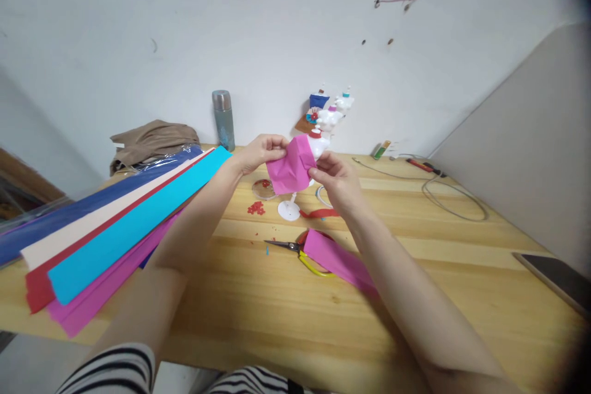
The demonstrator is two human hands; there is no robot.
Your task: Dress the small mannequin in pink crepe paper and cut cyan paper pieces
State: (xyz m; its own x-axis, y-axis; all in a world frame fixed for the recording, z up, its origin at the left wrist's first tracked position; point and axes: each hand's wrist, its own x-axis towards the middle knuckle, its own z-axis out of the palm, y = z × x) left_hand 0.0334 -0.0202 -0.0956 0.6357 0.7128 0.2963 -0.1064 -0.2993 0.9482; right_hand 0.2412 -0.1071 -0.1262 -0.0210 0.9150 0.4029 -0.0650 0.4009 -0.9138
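Observation:
A square of pink crepe paper [292, 167] is stretched between my two hands above the wooden table. My left hand [268, 152] pinches its upper left edge; my right hand [333, 177] is closed on its right edge. Below lie a white disc [289, 210], small red pieces [256, 208] and a clear round dish [264, 189]. Nearer me, scissors [282, 245] with red and yellow handles sit partly under a pink paper strip [339, 258]. White figures [330, 117] with coloured collars stand behind the held paper.
Long coloured paper sheets [138, 221] lie at the left, beside a brown cloth [154, 138]. A thermos [224, 120] stands near the wall. To the right are a grey cable [443, 200], a green box [382, 149] and a dark phone-like object [554, 277].

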